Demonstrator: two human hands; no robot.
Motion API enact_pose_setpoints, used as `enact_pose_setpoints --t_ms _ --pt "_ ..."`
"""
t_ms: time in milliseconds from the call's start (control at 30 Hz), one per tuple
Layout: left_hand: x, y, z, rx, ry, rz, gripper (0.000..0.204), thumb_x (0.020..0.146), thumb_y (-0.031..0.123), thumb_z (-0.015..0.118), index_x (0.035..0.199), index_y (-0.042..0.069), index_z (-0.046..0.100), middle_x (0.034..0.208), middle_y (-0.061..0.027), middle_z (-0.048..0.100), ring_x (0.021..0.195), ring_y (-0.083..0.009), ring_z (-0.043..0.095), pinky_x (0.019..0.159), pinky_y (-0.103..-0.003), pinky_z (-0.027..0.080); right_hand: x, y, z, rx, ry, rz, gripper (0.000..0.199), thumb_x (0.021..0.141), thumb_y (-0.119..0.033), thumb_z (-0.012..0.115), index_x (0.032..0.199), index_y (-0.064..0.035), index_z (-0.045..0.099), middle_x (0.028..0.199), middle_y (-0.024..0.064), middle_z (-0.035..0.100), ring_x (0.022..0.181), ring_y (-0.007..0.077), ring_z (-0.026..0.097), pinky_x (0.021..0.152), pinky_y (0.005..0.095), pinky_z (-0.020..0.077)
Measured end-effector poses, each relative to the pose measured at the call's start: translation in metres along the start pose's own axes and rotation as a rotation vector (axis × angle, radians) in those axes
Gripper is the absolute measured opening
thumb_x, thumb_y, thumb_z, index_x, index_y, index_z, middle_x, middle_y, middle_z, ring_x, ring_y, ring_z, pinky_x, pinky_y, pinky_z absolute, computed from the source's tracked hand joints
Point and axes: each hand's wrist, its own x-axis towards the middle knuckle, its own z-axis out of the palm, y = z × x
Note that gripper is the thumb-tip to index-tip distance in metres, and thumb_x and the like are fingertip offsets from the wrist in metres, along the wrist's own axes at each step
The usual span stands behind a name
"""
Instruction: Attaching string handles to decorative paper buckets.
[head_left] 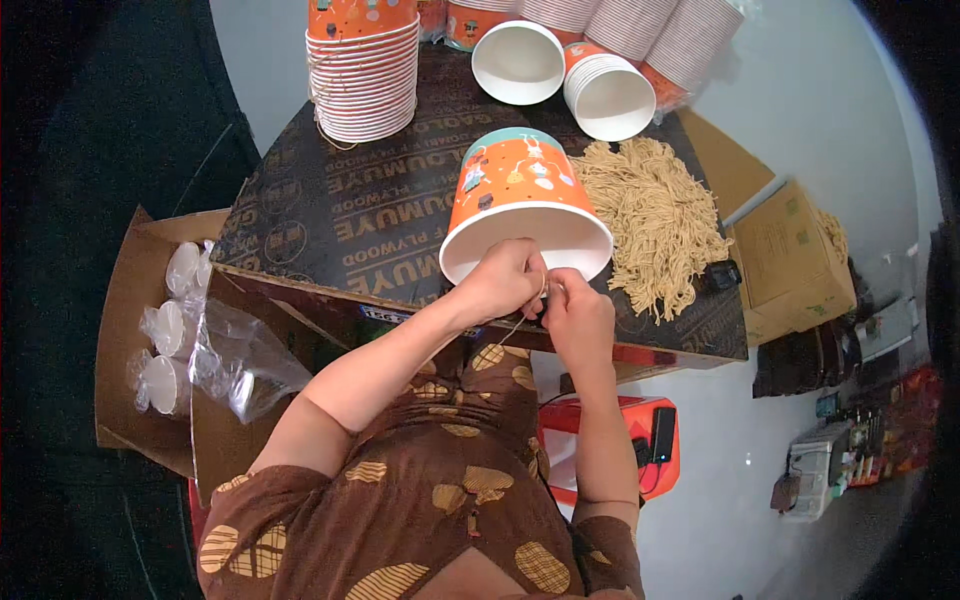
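An orange paper bucket with a teal base and small printed figures lies tipped on the table, its white mouth facing me. My left hand is closed in front of the lower rim, fingers pinched on a thin tan cord whose end hangs below. Right beside it, my right hand is also closed, its fingertips meeting the left ones at the cord. The fingers partly hide the cord and the rim behind them. To the right of the bucket is a heap of tan cords.
A tall stack of nested buckets stands at back left. Two buckets or stacks lie with white mouths forward; wrapped stacks are behind. A small black object sits by the dark plywood table's right edge. Open carton at left.
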Motion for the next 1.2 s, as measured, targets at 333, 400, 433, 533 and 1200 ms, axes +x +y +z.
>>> enact_pose_setpoints --t_ms 333,400,433,533,1200 --pt "0.002 0.005 0.0 0.103 -0.047 0.033 0.007 0.084 -0.005 0.045 0.081 -0.004 0.051 0.069 -0.0081 0.055 0.055 -0.016 0.059 0.045 -0.031 0.05 -0.001 0.008 0.008 0.032 0.055 -0.035 0.01 0.092 -0.011 0.055 0.089 -0.0018 0.055 0.069 0.0224 0.063 0.067 0.0437 0.063 0.06 0.0538 0.048" --pt "0.003 0.005 0.0 0.102 -0.058 0.031 0.007 0.085 -0.005 0.045 0.081 -0.004 0.051 0.069 -0.008 0.055 0.055 -0.0158 0.058 0.045 -0.03 0.05 -0.002 0.009 0.007 0.052 0.059 -0.046 0.01 0.092 -0.011 0.055 0.089 -0.0017 0.055 0.07 0.0228 0.063 0.067 0.044 0.063 0.06 0.0537 0.0478" --pt "0.004 0.004 0.0 0.099 -0.069 0.027 0.007 0.085 -0.004 0.045 0.082 -0.004 0.051 0.069 -0.0078 0.055 0.055 -0.0157 0.058 0.045 -0.03 0.05 -0.003 0.009 0.006 0.095 0.046 -0.039 0.01 0.092 -0.011 0.054 0.089 -0.0016 0.055 0.069 0.0228 0.063 0.068 0.0442 0.063 0.06 0.0537 0.0474" --pt "0.004 0.003 -0.001 0.052 -0.066 -0.003 0.008 0.086 -0.004 0.046 0.081 -0.003 0.052 0.07 -0.0084 0.056 0.055 -0.0158 0.059 0.045 -0.03 0.05 -0.003 0.012 0.005 0.159 0.021 -0.029 0.01 0.093 -0.011 0.053 0.089 -0.0013 0.055 0.068 0.0225 0.063 0.067 0.0439 0.063 0.06 0.0531 0.0472" --pt "0.002 0.005 -0.01 -0.075 -0.153 0.01 0.01 0.081 -0.011 0.056 0.079 -0.001 0.055 0.073 -0.0066 0.057 0.058 -0.0133 0.057 0.05 -0.026 0.049 -0.007 0.01 0.012 0.098 0.312 -0.318 0.013 0.089 -0.001 0.057 0.1 -0.0025 0.063 0.089 0.0166 0.058 0.08 0.0356 0.058 0.069 0.0426 0.0466"
